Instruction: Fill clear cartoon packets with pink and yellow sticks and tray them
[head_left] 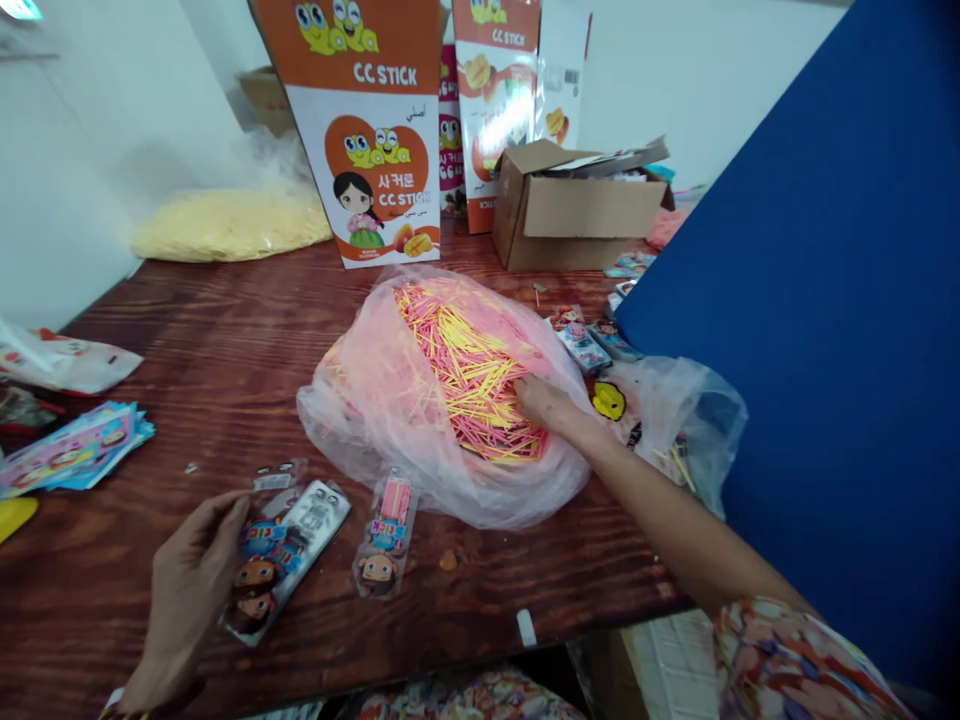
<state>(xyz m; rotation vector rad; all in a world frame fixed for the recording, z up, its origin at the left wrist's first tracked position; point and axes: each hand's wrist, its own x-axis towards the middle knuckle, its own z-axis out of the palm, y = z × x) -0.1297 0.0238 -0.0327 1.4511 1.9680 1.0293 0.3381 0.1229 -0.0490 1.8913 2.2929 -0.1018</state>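
Observation:
A large clear plastic bag lies open on the table, full of thin pink and yellow sticks. My right hand reaches into the bag's mouth, its fingertips closed among the sticks; what they pinch is hidden. At the lower left, my left hand has its thumb and fingers together on the edge of a clear printed packet. That packet overlaps a small pile with a silvery packet. Between the hands lies a packet with pink sticks inside.
A tall CC Stick box and an open cardboard box stand behind. Blue wrappers lie left. A blue panel rises on the right, beside a smaller plastic bag. A yellow bag sits at the back left.

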